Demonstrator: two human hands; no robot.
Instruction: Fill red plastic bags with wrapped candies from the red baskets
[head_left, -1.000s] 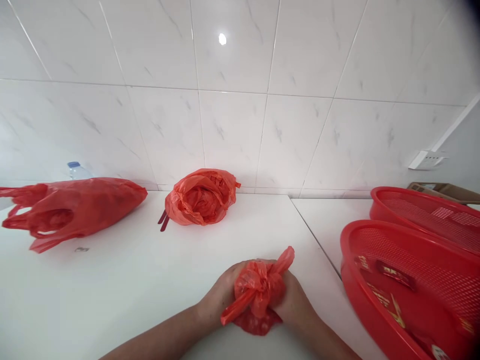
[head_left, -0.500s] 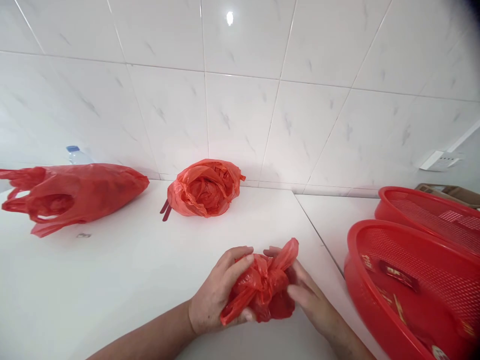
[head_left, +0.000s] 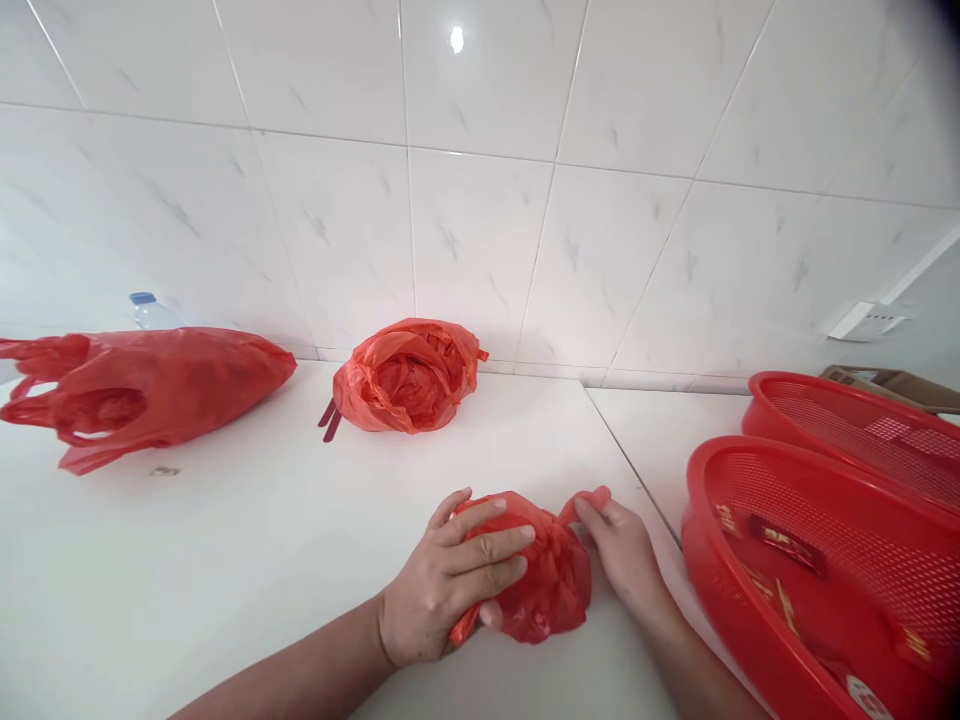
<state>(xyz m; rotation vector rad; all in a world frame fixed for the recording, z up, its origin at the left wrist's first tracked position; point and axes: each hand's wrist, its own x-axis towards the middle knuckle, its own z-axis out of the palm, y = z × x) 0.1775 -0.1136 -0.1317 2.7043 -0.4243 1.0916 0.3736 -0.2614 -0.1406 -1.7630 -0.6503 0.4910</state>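
Note:
A small bunched red plastic bag point(head_left: 546, 585) lies on the white table point(head_left: 247, 560) near its front edge. My left hand point(head_left: 450, 585) is wrapped over the bag's left side, fingers across the top and thumb underneath. My right hand point(head_left: 622, 550) pinches the bag's twisted end at the upper right. Both hands rest low on the table.
An open crumpled red bag point(head_left: 409, 375) sits at the back by the tiled wall, with a long full red bag point(head_left: 150, 390) to the left and a bottle cap point(head_left: 142, 300) behind it. Two red mesh baskets point(head_left: 825, 560) holding small packets stand at the right.
The bag has come down from between my raised hands onto the table. My left hand now covers its top, and my right hand has shifted right to its twisted end.

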